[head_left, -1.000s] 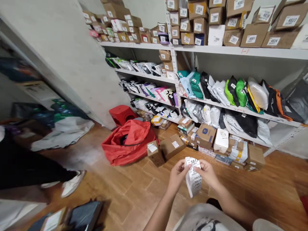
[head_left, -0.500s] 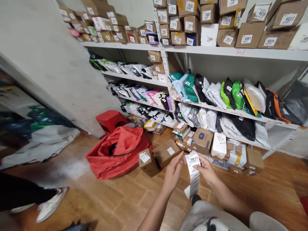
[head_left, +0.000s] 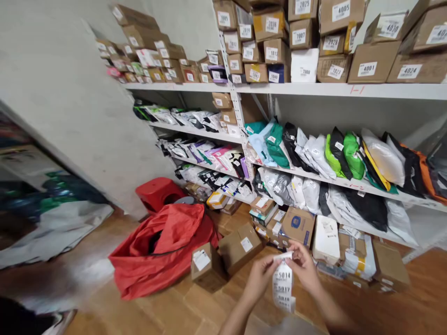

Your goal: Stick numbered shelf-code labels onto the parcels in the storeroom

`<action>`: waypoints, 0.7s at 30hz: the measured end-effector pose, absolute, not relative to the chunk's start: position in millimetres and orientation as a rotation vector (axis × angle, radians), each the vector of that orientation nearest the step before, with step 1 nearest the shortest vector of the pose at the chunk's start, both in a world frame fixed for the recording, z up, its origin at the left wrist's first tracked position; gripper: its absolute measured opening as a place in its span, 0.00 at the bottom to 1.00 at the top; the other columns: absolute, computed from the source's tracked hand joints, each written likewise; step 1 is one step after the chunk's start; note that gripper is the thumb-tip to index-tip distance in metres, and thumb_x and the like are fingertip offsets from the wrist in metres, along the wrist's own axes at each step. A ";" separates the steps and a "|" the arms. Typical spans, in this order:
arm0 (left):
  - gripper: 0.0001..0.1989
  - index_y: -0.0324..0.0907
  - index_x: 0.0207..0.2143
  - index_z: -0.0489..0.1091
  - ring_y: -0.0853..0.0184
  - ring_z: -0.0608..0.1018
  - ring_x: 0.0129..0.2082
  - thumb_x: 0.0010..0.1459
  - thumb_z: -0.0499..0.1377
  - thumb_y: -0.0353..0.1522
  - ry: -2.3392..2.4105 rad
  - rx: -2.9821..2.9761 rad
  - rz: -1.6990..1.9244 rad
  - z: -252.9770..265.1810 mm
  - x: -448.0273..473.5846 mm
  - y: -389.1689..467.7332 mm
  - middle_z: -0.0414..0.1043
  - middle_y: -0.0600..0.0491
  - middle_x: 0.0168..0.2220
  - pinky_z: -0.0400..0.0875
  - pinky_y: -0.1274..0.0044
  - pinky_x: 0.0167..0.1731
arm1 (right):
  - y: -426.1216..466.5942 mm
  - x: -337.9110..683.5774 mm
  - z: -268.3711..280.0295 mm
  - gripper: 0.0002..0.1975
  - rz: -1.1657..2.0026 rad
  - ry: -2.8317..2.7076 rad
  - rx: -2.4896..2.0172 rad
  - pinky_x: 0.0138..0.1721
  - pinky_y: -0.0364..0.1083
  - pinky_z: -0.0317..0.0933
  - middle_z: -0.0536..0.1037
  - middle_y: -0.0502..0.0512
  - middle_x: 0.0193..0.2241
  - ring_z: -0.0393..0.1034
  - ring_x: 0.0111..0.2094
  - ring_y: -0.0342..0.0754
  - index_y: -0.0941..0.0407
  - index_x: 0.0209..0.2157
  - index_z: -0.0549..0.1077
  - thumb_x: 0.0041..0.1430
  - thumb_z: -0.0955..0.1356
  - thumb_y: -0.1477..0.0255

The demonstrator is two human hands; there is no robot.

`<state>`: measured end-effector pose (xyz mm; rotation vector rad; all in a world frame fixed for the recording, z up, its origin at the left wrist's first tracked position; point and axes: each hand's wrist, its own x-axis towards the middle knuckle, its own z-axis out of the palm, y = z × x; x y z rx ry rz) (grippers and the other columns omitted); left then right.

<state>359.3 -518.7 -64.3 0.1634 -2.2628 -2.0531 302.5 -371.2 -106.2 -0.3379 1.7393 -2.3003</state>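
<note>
Both hands, left hand (head_left: 260, 278) and right hand (head_left: 304, 269), pinch-grip the label strip (head_left: 283, 284) at its top, letting numbered stickers hang readable.

Wooden floor (head_left: 157, 311) under boxes (head_left: 239, 246), red bag (head_left: 164, 249)

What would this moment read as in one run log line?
left hand: pinching top of white numbered label strip | right hand: pinching same top edge | strip: hanging down | nearby: brown cardboard boxes, red fabric bag, wooden floor

label strip (head_left: 283, 284) 5014, 5017, shelf box (head_left: 366, 69) 4001, box (head_left: 409, 71) 4024
</note>
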 end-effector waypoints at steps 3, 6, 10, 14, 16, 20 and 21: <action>0.23 0.41 0.36 0.81 0.59 0.78 0.33 0.57 0.58 0.50 -2.335 0.154 -2.009 -73.9 360.9 -525.5 0.81 0.48 0.32 0.69 0.74 0.35 | -378.5 294.7 -112.2 0.24 -2.182 1.782 -0.425 0.31 0.46 0.62 0.77 0.54 0.26 0.70 0.28 0.50 0.56 0.33 0.78 0.45 0.77 0.50; 0.26 0.41 0.34 0.80 0.59 0.77 0.33 0.50 0.62 0.54 -2.215 0.323 -2.004 -87.7 362.8 -538.5 0.80 0.47 0.32 0.69 0.74 0.35 | -394.8 294.8 -116.4 0.26 -2.113 1.822 -0.492 0.29 0.45 0.60 0.75 0.54 0.22 0.68 0.25 0.49 0.57 0.25 0.77 0.46 0.75 0.46; 0.27 0.40 0.24 0.75 0.63 0.73 0.27 0.47 0.62 0.57 -2.095 0.448 -1.992 -104.4 367.9 -568.2 0.74 0.50 0.24 0.67 0.76 0.31 | -429.5 301.9 -123.4 0.26 -2.124 1.804 -0.471 0.29 0.46 0.61 0.76 0.55 0.22 0.69 0.25 0.50 0.57 0.24 0.76 0.46 0.75 0.45; 0.27 0.41 0.21 0.69 0.68 0.66 0.24 0.52 0.59 0.56 -2.175 0.414 -1.915 -120.4 375.2 -613.3 0.66 0.55 0.21 0.62 0.78 0.28 | -475.4 306.7 -135.4 0.28 -2.128 1.801 -0.458 0.29 0.46 0.62 0.75 0.55 0.22 0.68 0.25 0.51 0.56 0.26 0.77 0.45 0.74 0.43; 0.28 0.42 0.20 0.67 0.68 0.64 0.23 0.53 0.57 0.57 -2.218 0.410 -1.845 -127.8 379.3 -642.7 0.63 0.55 0.20 0.61 0.78 0.27 | -504.2 308.6 -143.0 0.29 -2.116 1.840 -0.462 0.29 0.46 0.61 0.74 0.54 0.21 0.67 0.25 0.50 0.56 0.25 0.77 0.45 0.73 0.42; 0.28 0.43 0.20 0.66 0.67 0.64 0.23 0.55 0.54 0.57 -2.319 0.342 -1.743 -137.7 390.1 -721.0 0.64 0.55 0.20 0.64 0.77 0.29 | -581.4 320.4 -159.7 0.30 -2.124 1.869 -0.439 0.28 0.46 0.60 0.72 0.53 0.20 0.65 0.24 0.49 0.56 0.23 0.75 0.44 0.73 0.40; 0.28 0.43 0.21 0.66 0.67 0.64 0.23 0.55 0.54 0.57 -2.357 0.323 -1.732 -139.2 393.5 -744.4 0.64 0.55 0.20 0.64 0.76 0.29 | -604.7 325.6 -163.5 0.30 -2.153 1.856 -0.423 0.27 0.45 0.59 0.71 0.53 0.20 0.64 0.23 0.49 0.56 0.23 0.75 0.44 0.73 0.40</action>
